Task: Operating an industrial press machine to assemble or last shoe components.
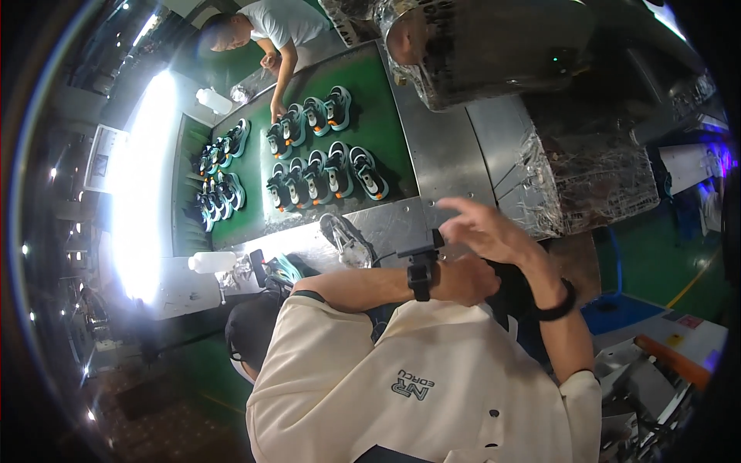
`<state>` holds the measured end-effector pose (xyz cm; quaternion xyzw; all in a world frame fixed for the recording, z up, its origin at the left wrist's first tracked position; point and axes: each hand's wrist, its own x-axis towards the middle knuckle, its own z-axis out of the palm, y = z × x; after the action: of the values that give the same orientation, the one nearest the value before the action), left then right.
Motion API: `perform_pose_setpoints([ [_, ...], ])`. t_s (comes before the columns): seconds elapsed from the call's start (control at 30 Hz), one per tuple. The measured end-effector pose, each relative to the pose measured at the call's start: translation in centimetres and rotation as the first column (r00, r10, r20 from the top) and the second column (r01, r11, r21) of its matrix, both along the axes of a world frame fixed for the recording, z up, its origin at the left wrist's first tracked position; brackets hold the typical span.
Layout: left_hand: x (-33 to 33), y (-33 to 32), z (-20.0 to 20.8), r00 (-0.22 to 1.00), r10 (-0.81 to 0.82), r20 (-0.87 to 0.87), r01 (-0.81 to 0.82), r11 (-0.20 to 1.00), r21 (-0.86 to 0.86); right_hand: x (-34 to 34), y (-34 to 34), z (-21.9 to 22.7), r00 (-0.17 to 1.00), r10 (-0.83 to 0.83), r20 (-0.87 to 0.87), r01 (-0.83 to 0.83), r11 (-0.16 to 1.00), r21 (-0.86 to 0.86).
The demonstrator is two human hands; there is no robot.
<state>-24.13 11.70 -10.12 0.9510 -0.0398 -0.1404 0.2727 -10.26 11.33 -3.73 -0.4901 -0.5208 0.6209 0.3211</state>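
Note:
My left hand [467, 280] is curled into a fist in front of my chest, with no object showing in it. A black watch-like band [419, 279] is on that wrist, with a flat black device [421, 244] raised beside it. Above the fist hovers my right hand [486, 231], fingers stretched and apart, holding nothing; its wrist wears a black band [557, 303]. Left of the hands, a pale grey shoe [347, 241] lies on the metal ledge [394, 224]. Rows of dark sneakers [316, 177] with light blue soles and orange accents stand on the green belt [378, 123].
Across the belt, a person in a white shirt [285, 21] has one hand [278, 110] at a sneaker. A plastic-wrapped machine [594, 177] stands to the right. White bottles [212, 262] sit at the left beside a bright light [147, 185]. An orange bar [671, 359] juts in at lower right.

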Motion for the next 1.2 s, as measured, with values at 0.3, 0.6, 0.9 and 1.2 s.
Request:
perform_pose_setpoints([
  [0.3, 0.9, -6.5, -7.0, 0.844, 0.478, 0.245, -0.382, 0.855, -0.351, -7.8, -6.3, 4.3, 0.968, 0.24, -0.073, -0.192, 0.895, 0.403],
  [0.6, 8.5, -8.7, 16.0, 0.52, 0.678, -0.52, -0.496, 0.735, 0.462, 0.2, -9.7, 8.3, 0.983, 0.148, -0.111, -0.066, 0.84, 0.538],
  [0.9, -0.2, 7.2, 23.2, 0.849, 0.421, 0.32, -0.504, 0.826, 0.252, 2.9, -6.2, 14.6, 0.952, -0.29, 0.099, 0.006, 0.34, 0.94],
  [1.2, 1.9, 42.6, 36.9, 0.522, 0.347, 0.779, -0.849, 0.124, 0.514, 18.9, -5.4, 0.6, 0.223, -0.924, 0.312, 0.471, 0.382, 0.795],
])
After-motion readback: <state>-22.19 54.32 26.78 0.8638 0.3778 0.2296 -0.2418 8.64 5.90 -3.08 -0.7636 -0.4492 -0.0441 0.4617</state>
